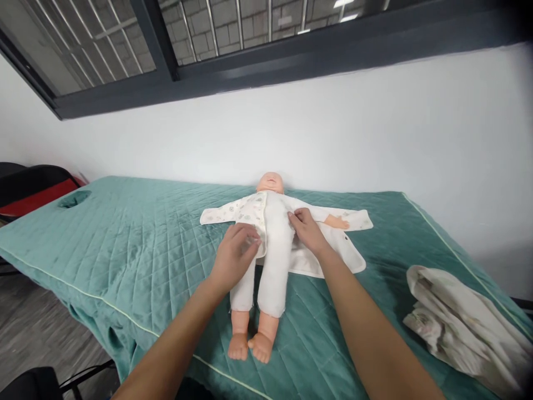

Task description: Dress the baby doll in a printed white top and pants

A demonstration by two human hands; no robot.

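So the doll [272, 244] is laid face-up on the green bed cover [137, 233], probably so both sides of the printed top [220, 214] can be reached. One front panel [252, 210] is draped over the torso; the other panel [331, 253] is spread flat, likely to avoid bunching. The left hand [236, 251] is curled by the draped edge, the right hand [307, 228] narrowed to a pinch at the doll's side; whether fabric is gripped can't be told. Head's pointed at the wall [333, 133], feet at the near edge, long axis nearly straight away.
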